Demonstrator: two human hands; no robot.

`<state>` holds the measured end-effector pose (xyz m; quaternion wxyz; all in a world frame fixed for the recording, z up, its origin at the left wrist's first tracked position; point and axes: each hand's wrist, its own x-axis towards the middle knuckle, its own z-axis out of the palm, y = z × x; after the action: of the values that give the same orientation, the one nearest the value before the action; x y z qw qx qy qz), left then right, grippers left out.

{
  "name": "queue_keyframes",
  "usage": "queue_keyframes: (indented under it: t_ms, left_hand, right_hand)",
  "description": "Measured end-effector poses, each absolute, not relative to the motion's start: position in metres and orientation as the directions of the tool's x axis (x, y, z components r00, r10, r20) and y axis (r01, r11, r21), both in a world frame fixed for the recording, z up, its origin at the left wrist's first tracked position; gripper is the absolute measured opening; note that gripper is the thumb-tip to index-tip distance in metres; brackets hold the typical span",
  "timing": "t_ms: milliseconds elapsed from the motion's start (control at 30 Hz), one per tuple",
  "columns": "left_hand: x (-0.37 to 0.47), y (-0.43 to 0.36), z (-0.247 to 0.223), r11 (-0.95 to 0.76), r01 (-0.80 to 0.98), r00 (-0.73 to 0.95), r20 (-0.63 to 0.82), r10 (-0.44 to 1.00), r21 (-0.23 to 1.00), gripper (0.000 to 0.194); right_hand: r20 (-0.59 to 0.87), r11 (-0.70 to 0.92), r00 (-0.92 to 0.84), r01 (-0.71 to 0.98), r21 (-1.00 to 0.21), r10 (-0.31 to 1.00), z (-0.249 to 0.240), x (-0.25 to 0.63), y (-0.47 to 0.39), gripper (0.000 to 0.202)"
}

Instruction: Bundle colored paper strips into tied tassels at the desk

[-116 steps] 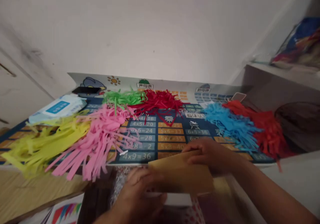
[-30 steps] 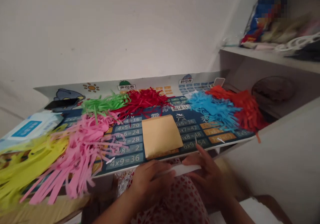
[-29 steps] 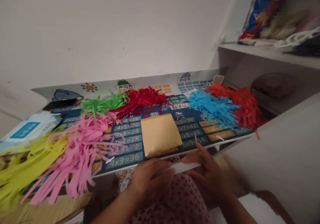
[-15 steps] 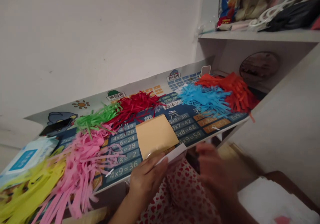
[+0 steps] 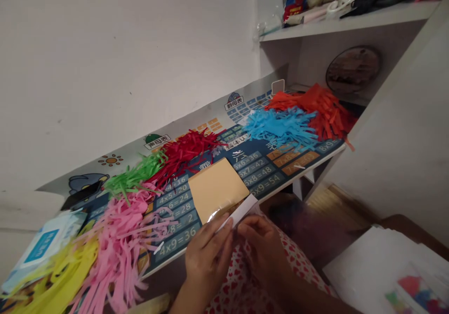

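My left hand [image 5: 210, 246] grips a narrow white strip [image 5: 242, 211], perhaps folded paper, over the table's front edge. My right hand [image 5: 257, 239] has its fingers curled and pressed together at the strip's lower edge; what lies between them is hidden. Just beyond the hands, a tan rectangular sheet or pad [image 5: 218, 187] rests on the table mat, with a shiny clear edge close to my left fingers. To its left spreads a heap of pink strips [image 5: 122, 234]. Dark red strips [image 5: 189, 150] lie behind it.
Green strips [image 5: 136, 173], yellow strips [image 5: 70, 276] and a wipes pack [image 5: 45, 248] are on the left. Blue strips [image 5: 280, 127] and orange-red strips [image 5: 324, 113] sit at the right, beneath a loaded shelf [image 5: 343, 24]. A white bag [image 5: 379, 267] is low at right.
My right hand has come in from the right to the white strip, its fingers now curled. My left hand still holds the strip. The view has shifted slightly rightward.
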<state>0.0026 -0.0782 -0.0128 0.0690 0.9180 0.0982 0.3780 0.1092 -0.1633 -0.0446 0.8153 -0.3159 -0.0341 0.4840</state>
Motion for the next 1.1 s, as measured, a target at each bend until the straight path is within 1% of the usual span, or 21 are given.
queue_keyframes:
  t_ms: [100, 300, 467, 533, 600, 667, 733, 933, 1100]
  left_hand:
    - [0.003, -0.079, -0.011, -0.971, 0.130, 0.709, 0.665, 0.232, 0.200, 0.033]
    - [0.003, -0.079, -0.012, -0.978, 0.146, 0.711, 0.672, 0.206, 0.146, 0.030]
    - [0.001, -0.081, -0.013, -0.961, 0.196, 0.693, 0.666, 0.278, 0.196, 0.027]
    - [0.000, -0.081, -0.014, -0.965, 0.185, 0.693, 0.670, 0.264, 0.188, 0.025]
    - [0.000, -0.080, -0.014, -0.975, 0.166, 0.716, 0.662, 0.220, 0.144, 0.026]
    - [-0.001, -0.078, -0.015, -0.984, 0.147, 0.747, 0.640, 0.178, 0.102, 0.028]
    - [-0.003, -0.077, -0.016, -0.986, 0.135, 0.763, 0.625, 0.164, 0.094, 0.030]
    - [-0.003, -0.077, -0.014, -0.985, 0.134, 0.764, 0.621, 0.173, 0.109, 0.036]
    - [-0.003, -0.079, -0.004, -0.974, 0.180, 0.805, 0.548, 0.227, 0.138, 0.042]
  right_hand:
    - [-0.263, 0.319, 0.548, -0.744, -0.587, 0.794, -0.041, 0.108, -0.165, 0.020]
    - [-0.291, 0.303, 0.588, -0.705, -0.641, 0.755, -0.036, 0.108, -0.163, 0.021]
    - [-0.326, 0.263, 0.627, -0.662, -0.701, 0.708, -0.030, 0.108, -0.162, 0.023]
    - [-0.327, 0.243, 0.638, -0.639, -0.730, 0.697, -0.027, 0.109, -0.163, 0.023]
    - [-0.323, 0.231, 0.644, -0.623, -0.748, 0.693, -0.025, 0.109, -0.164, 0.024]
    - [-0.315, 0.235, 0.650, -0.615, -0.753, 0.692, -0.025, 0.108, -0.164, 0.025]
    - [-0.306, 0.237, 0.647, -0.612, -0.755, 0.698, -0.027, 0.108, -0.164, 0.026]
    - [-0.274, 0.255, 0.619, -0.629, -0.734, 0.736, -0.037, 0.108, -0.164, 0.025]
    - [-0.266, 0.260, 0.646, -0.600, -0.756, 0.716, -0.037, 0.109, -0.165, 0.024]
